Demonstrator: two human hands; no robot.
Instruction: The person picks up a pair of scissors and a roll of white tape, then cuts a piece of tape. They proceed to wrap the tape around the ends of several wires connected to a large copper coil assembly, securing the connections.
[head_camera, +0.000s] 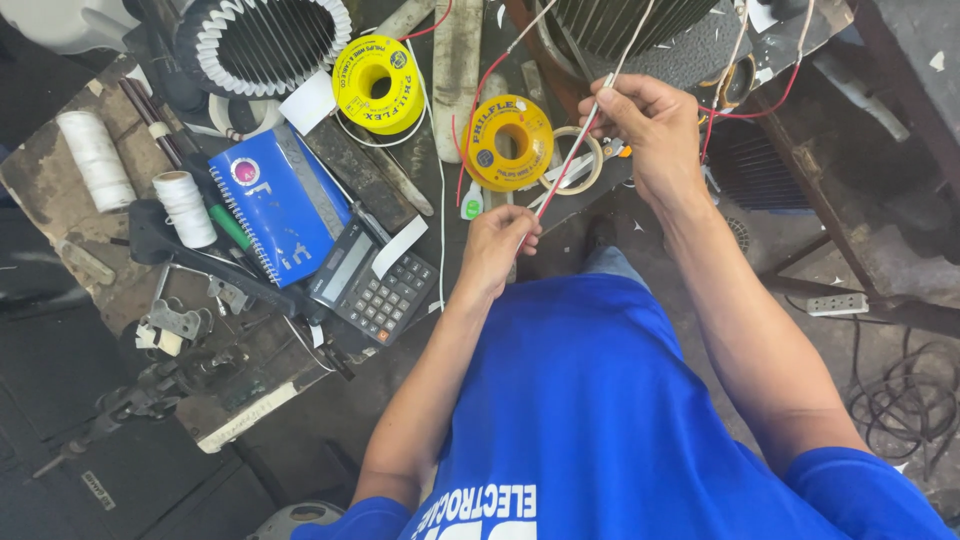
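Where hands (500, 240) pinch, seemingly red wire (566, 170).

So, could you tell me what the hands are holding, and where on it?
Both hold one thin red wire: the left hand pinches its lower end, the right hand grips it higher up, near a pale sleeve.

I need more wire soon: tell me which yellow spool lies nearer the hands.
The lower yellow spool, just above the left hand and left of the right hand; the other yellow spool lies farther up-left.
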